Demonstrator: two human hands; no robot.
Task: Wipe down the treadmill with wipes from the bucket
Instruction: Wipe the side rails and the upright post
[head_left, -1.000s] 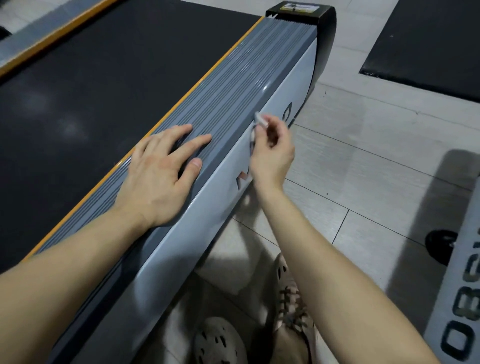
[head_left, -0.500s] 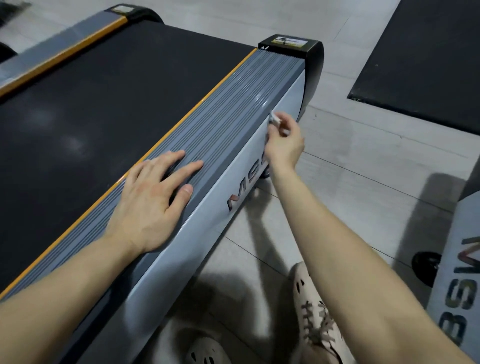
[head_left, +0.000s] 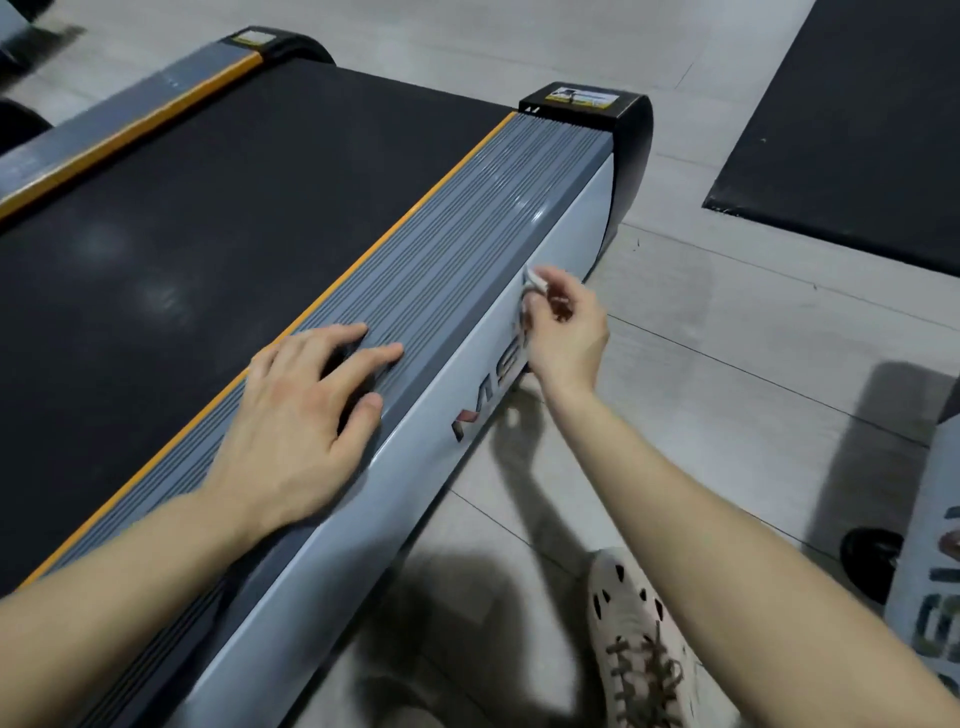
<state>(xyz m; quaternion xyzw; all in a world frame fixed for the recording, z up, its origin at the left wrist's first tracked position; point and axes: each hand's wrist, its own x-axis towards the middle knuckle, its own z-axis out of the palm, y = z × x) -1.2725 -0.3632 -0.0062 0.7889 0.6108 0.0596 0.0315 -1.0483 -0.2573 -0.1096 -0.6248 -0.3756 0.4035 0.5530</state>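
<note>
The treadmill (head_left: 447, 249) fills the left of the head view: a black belt, a ribbed grey side rail with an orange stripe, and a pale side panel with lettering. My left hand (head_left: 301, 421) rests flat on the ribbed rail, fingers spread. My right hand (head_left: 563, 332) pinches a small white wipe (head_left: 535, 280) and holds it against the pale side panel, just below the rail's edge. The bucket is not in view.
A black end cap (head_left: 618, 135) closes the rail's far end. A black floor mat (head_left: 857, 130) lies on the grey tiles at the upper right. Part of another machine (head_left: 930, 571) stands at the right edge. My shoe (head_left: 634, 644) is on the floor beside the treadmill.
My right hand slid the wipe along the side panel toward the far end cap. My left hand stayed flat on the rail. The view shifted, showing more of the treadmill's end.
</note>
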